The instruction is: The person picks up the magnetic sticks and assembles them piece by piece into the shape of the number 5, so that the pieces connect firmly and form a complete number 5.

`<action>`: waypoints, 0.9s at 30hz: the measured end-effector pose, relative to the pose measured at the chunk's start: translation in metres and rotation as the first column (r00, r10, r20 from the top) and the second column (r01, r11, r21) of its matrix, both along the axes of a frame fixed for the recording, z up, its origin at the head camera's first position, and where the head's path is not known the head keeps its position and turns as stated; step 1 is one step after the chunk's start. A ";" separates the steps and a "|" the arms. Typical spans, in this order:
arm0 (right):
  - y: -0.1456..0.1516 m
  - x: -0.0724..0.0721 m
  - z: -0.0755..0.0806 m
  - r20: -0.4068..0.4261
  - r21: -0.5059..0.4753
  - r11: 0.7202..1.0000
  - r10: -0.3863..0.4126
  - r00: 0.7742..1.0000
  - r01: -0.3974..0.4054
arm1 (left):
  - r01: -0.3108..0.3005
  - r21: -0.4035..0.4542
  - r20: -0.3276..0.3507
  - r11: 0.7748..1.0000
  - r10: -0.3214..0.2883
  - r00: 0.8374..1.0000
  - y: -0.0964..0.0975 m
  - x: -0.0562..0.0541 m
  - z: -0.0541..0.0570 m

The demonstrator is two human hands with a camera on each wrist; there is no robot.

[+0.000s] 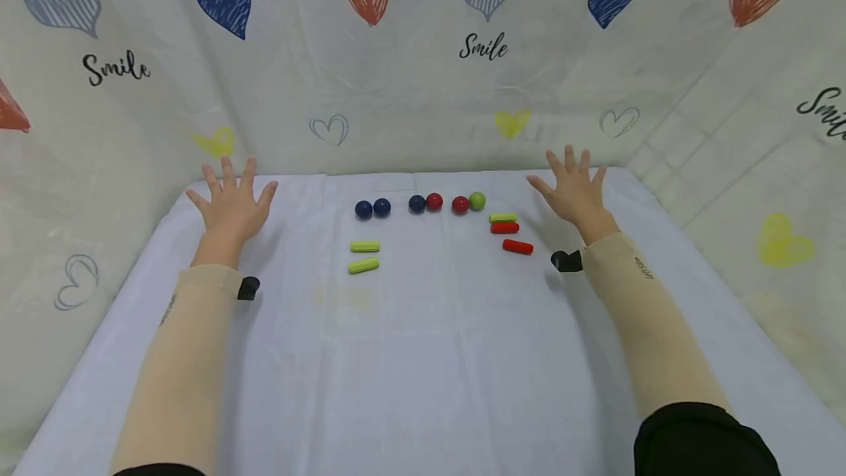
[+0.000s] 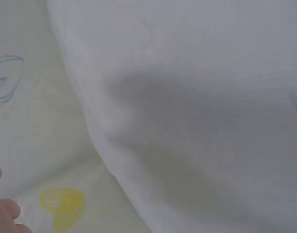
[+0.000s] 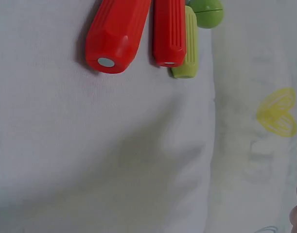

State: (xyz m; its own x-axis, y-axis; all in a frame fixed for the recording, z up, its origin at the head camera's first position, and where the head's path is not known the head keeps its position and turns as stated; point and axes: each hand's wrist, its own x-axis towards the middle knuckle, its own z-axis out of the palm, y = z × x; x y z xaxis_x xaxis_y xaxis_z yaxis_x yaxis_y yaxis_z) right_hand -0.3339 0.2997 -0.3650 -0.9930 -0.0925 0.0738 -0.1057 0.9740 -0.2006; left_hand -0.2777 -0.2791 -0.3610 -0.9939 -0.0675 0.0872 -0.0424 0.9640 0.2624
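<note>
My left hand (image 1: 231, 206), fingers spread, hovers over the far left of the table with nothing in it. On the far right my right hand (image 1: 575, 191) is also spread and holds nothing. Nearest to it lie a red rod (image 1: 518, 247), a second red rod (image 1: 504, 228) and a yellow-green rod (image 1: 503, 217); the right wrist view shows pale discs in the red ends. Two more yellow-green rods (image 1: 363, 265) lie left of centre. Behind is a row of balls: two dark blue balls (image 1: 382, 207), a dark blue ball (image 1: 417, 203) touching a red ball (image 1: 434, 201), and another red ball (image 1: 460, 204) touching a green ball (image 1: 477, 200).
A white cloth (image 1: 410, 380) covers the table. Beyond its far edge hangs a pale curtain (image 1: 410, 94) printed with hearts and words, which also runs along both sides. A small black device sits on each wrist.
</note>
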 end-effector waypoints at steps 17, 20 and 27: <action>-0.026 0.000 0.009 0.003 0.014 0.997 0.075 0.997 -0.075 | 0.037 0.040 0.004 0.999 -0.037 0.999 -0.004 0.000 0.002; -0.029 0.000 0.009 -0.018 0.006 0.996 0.093 0.995 -0.093 | 0.056 0.055 0.005 0.997 -0.057 0.998 -0.003 0.000 0.002; -0.036 0.003 0.009 -0.063 -0.041 0.992 0.119 0.991 -0.122 | 0.105 0.073 0.013 0.992 -0.106 0.994 0.001 0.003 0.004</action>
State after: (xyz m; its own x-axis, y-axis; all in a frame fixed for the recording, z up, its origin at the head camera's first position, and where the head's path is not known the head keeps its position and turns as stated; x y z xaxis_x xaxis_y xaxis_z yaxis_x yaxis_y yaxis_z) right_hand -0.3313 0.2640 -0.3556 -0.9683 -0.2066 0.1404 -0.2351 0.9436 -0.2331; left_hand -0.2748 -0.2786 -0.3570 -0.9971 0.0321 0.0688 0.0532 0.9419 0.3316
